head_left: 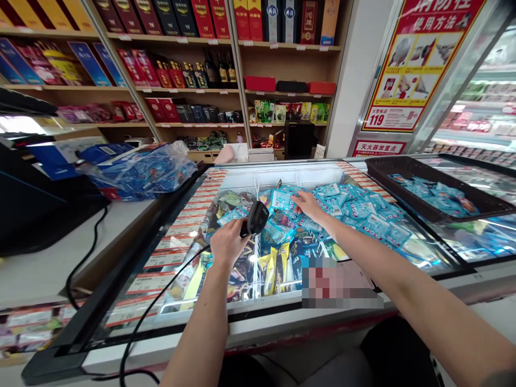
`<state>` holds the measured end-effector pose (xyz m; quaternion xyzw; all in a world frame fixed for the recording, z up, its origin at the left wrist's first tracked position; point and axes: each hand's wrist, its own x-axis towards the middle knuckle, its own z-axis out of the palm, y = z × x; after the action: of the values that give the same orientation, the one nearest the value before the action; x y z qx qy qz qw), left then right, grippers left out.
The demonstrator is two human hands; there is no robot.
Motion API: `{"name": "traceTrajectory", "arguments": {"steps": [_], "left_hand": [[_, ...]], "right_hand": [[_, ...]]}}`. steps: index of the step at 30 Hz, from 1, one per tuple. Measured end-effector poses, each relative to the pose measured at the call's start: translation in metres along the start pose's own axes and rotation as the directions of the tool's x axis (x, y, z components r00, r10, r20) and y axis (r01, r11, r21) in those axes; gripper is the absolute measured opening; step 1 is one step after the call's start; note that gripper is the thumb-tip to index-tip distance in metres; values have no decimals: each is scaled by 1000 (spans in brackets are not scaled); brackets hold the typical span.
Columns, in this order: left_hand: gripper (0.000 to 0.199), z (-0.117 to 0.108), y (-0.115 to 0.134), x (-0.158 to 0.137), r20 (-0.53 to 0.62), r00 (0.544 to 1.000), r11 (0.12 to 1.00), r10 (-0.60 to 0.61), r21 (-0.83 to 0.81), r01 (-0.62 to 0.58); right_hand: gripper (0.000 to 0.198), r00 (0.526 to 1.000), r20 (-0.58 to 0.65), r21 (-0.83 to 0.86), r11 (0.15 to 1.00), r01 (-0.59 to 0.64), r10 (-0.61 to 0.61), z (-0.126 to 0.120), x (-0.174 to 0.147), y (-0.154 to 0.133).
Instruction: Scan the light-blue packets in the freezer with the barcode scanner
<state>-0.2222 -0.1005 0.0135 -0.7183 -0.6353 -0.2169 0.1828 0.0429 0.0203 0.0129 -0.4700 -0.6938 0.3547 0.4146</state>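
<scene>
My left hand is wrapped round the handle of a black barcode scanner, its head turned toward the right. A cable runs from it down to the lower left. Right of the scanner, my right hand pinches the edge of a light-blue packet with a white label facing up. Many similar blue packets lie heaped on the freezer's glass top to the right. Below both hands, yellow-wrapped packs and other wrapped goods show in white wire baskets.
On the right stands a dark brown tray with more blue packets. A clear plastic bag of blue packs rests on the left counter. Shelves of boxes and bottles line the back. The freezer's front edge runs before me.
</scene>
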Motion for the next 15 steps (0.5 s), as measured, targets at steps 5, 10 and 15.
{"name": "traceTrajectory", "arguments": {"steps": [5,10,15], "left_hand": [[35,2,14,-2,56,992,993,115,16,-117],[37,4,20,-3,125,965,971,231,34,-237],[35,11,20,-2,80,962,963,261,49,-265]], "right_hand": [[28,1000,18,108,994,-15,13,-12,-24,18],[32,998,-15,30,997,69,-69,-12,-26,21],[30,984,-34,-29,984,175,-176,-11,-21,29]]}}
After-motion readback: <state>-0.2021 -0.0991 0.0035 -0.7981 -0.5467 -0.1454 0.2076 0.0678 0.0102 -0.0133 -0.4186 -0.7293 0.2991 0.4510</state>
